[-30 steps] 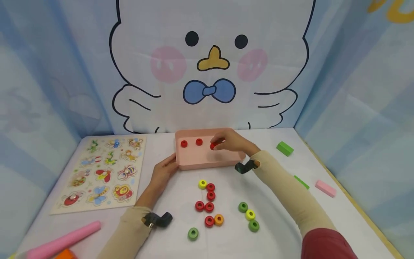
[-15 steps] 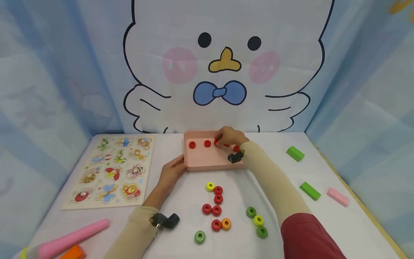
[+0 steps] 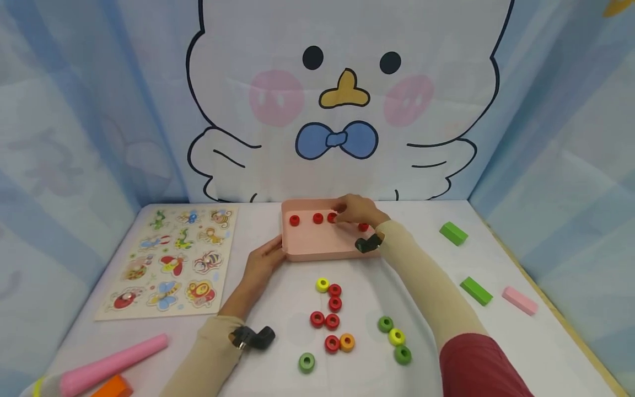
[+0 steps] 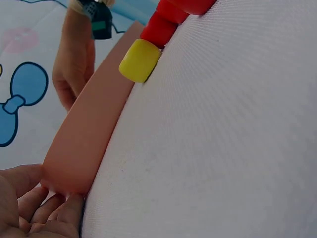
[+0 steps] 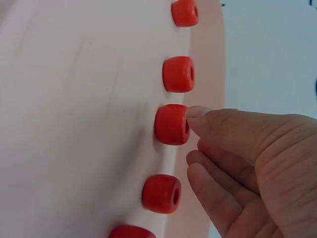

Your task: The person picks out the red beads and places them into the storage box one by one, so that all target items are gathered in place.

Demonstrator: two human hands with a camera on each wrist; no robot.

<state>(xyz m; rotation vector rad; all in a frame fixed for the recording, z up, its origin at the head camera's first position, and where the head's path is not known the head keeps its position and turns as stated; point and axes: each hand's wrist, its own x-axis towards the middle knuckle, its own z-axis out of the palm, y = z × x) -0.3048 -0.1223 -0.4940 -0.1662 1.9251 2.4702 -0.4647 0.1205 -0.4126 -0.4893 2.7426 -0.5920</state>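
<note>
A shallow pink tray (image 3: 312, 242) stands at the back of the table. My left hand (image 3: 262, 266) holds its left end; in the left wrist view the thumb and curled fingers meet the end of the tray wall. My right hand (image 3: 358, 209) reaches over the tray's back side. In the right wrist view, one fingertip (image 5: 195, 112) touches the edge of a red bead (image 5: 171, 125), while the other fingers lie loosely bent beside it, not around it. Several more red beads, such as one red bead (image 5: 162, 194), form a row along the tray's back wall.
In front of the tray lie loose beads: several red beads (image 3: 332, 321), a yellow bead (image 3: 322, 285), an orange bead (image 3: 347, 343) and green beads (image 3: 403, 355). An insect puzzle board (image 3: 168, 262) is at left, a pink stick (image 3: 114, 364) nearer, green blocks (image 3: 453, 234) at right.
The head view has shifted. My right hand has gone from one red bead to the middle of the row, then drawn back slightly to the right, exposing that bead. The left hand stays on the tray.
</note>
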